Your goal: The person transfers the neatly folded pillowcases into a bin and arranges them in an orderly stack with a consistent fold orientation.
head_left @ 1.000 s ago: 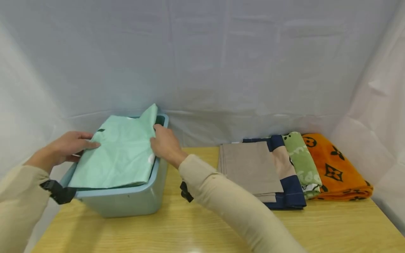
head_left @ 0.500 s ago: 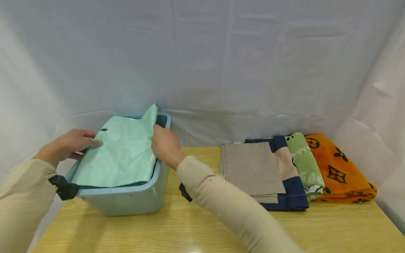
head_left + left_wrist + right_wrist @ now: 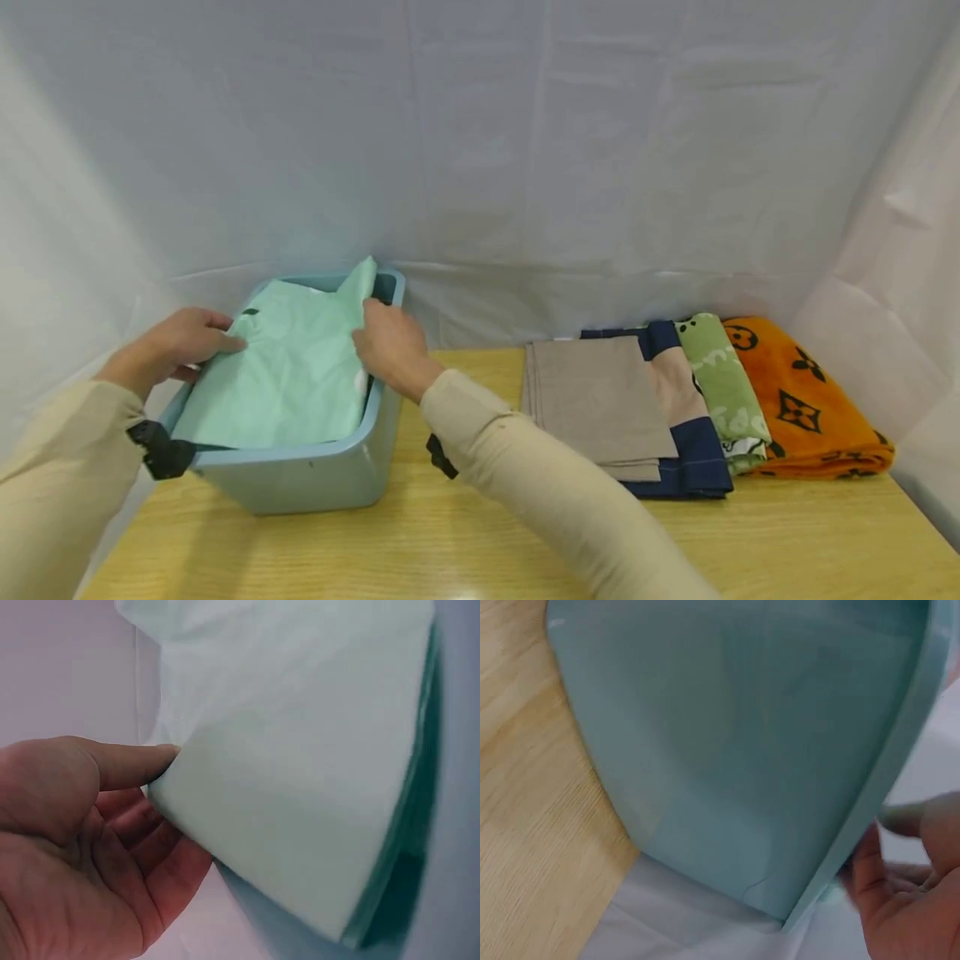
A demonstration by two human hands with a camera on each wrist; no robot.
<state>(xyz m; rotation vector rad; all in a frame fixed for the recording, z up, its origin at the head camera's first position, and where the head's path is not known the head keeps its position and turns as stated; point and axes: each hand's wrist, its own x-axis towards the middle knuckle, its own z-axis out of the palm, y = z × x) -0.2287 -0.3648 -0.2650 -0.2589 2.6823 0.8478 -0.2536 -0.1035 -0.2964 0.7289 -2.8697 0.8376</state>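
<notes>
A folded mint-green cloth (image 3: 281, 375) lies in the top of a light blue plastic bin (image 3: 315, 479), its far right corner sticking up above the rim. My left hand (image 3: 180, 343) pinches the cloth's left edge; the left wrist view shows the thumb on top and the fingers curled underneath. At the bin's right rim, my right hand (image 3: 393, 346) grips the opposite edge of the cloth. In the right wrist view the bin's side wall (image 3: 727, 750) fills the middle, and the fingers of that hand are partly hidden behind the rim.
To the right on the wooden table (image 3: 450, 542) lie a folded beige cloth (image 3: 592, 400) over a navy one (image 3: 693, 454), a green patterned cloth (image 3: 720, 383) and an orange patterned blanket (image 3: 806, 408). A pale sheet (image 3: 480, 167) hangs behind.
The cloth has sunk slightly into the bin and its raised corner sits lower. My left hand has shifted a little to the right, and both hands still hold the cloth's edges.
</notes>
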